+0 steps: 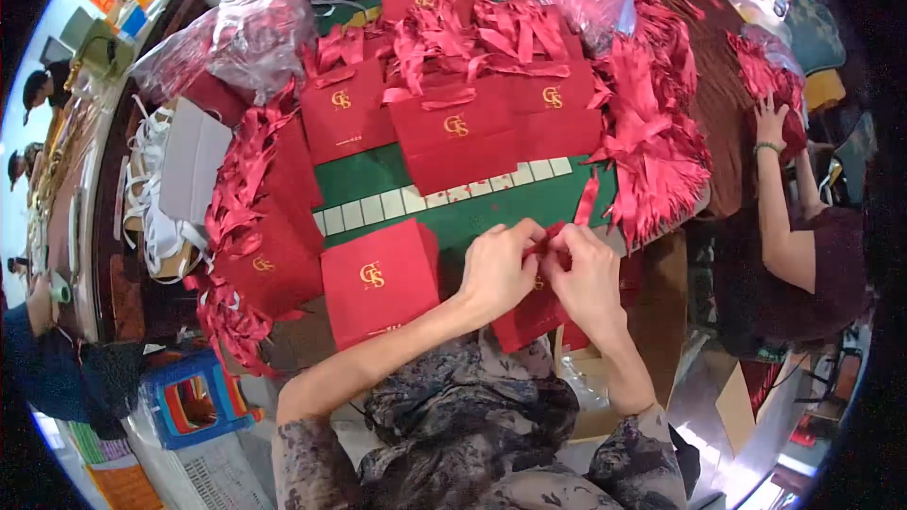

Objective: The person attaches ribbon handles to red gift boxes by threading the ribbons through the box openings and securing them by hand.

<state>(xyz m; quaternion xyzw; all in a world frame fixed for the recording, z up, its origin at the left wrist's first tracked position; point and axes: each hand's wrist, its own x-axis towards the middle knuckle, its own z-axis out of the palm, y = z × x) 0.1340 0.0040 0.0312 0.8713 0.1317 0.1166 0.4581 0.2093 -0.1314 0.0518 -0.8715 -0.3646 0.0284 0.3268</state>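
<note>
My left hand (499,263) and my right hand (584,274) meet close together over a red gift bag (527,319) at the table's near edge. Both are closed, fingertips pinched at the bag's top edge. A red ribbon (588,198) sticks up just beyond my right fingers. What exactly lies between the fingertips is partly hidden by the fingers. Left of my left forearm lies another red paper bag (378,279) with a gold logo, flat, no ribbon seen on it.
Finished-looking bags with ribbon handles (455,127) stand in the middle, and more bags (269,260) at the left. A thick bundle of loose ribbons (652,146) hangs at the right. A strip of white rectangles (383,207) crosses the green surface. A co-worker's hand (771,121) touches ribbons at far right.
</note>
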